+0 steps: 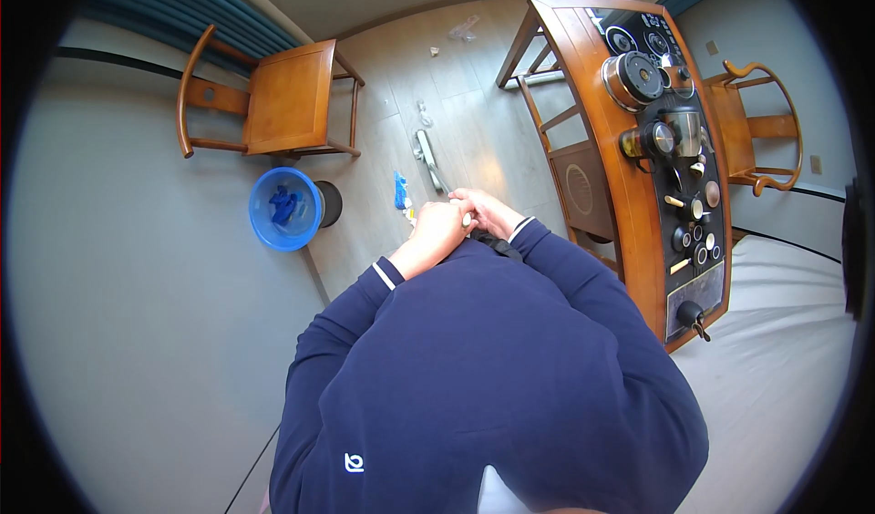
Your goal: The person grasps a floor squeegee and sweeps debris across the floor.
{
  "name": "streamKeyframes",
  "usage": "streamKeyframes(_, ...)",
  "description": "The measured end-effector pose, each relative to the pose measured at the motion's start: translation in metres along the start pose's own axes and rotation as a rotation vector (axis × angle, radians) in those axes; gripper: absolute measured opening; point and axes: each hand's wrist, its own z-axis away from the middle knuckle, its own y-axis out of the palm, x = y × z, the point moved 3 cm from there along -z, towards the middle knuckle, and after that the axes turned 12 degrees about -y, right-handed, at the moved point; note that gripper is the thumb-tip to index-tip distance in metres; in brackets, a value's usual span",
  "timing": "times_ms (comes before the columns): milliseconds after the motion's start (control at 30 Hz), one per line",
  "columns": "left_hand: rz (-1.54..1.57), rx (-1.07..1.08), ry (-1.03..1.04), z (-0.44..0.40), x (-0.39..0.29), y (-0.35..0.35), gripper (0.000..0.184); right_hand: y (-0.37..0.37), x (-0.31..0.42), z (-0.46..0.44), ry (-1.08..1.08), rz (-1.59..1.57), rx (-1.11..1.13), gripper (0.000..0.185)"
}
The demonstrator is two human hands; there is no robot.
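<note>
My left hand (439,227) and my right hand (488,211) meet in front of my body, fingers curled together. Whatever they hold, if anything, is hidden or too small to name. Just beyond them, a grey and silvery long object (427,160) lies over the floor, its near end close to my fingers. Left of it is a crumpled blue item (401,190) with white and yellow bits below. Something black (497,243) shows under my right wrist.
A blue bin (258,211) with blue material inside stands left, beside a dark round object (331,204) and a wooden chair (290,97). At right is a wooden table (629,195) with cups, pots and a kettle; another chair (775,127) stands behind. Scraps (463,29) lie on the floor.
</note>
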Motion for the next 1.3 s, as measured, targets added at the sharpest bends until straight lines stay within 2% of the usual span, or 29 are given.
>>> streamKeyframes(200,0.036,-0.006,-0.028,-0.005,-0.009,-0.001,0.015,-0.003,0.011,0.013,-0.004,-0.009,-0.023,0.029)
streamKeyframes(400,0.033,0.001,-0.006,-0.009,-0.016,0.0,0.016,-0.008,0.01,0.015,-0.083,-0.087,-0.168,0.023)
streamKeyframes(500,0.1,-0.005,0.031,-0.012,-0.016,0.004,0.019,-0.045,-0.025,-0.02,-0.09,-0.158,-0.181,0.015)
streamKeyframes(700,0.212,0.082,0.021,-0.027,-0.015,0.014,0.022,-0.062,-0.015,-0.022,-0.143,-0.302,-0.273,0.009)
streamKeyframes(800,0.238,0.125,0.009,-0.037,-0.01,0.027,0.022,-0.053,0.005,-0.005,-0.191,-0.242,-0.403,0.01)
streamKeyframes(900,0.268,0.169,-0.012,-0.048,-0.003,0.043,0.022,-0.075,-0.01,-0.023,-0.194,-0.303,-0.436,0.011)
streamKeyframes(1000,0.332,0.18,-0.024,-0.054,-0.003,0.048,0.023,-0.085,-0.011,-0.027,-0.143,-0.222,-0.525,0.012)
streamKeyframes(1167,0.331,0.2,-0.017,-0.06,-0.001,0.05,0.023,-0.101,-0.02,-0.038,-0.171,-0.28,-0.551,0.011)
streamKeyframes(1300,0.291,0.213,-0.026,-0.061,0.002,0.052,0.024,-0.109,-0.03,-0.051,-0.157,-0.314,-0.485,0.012)
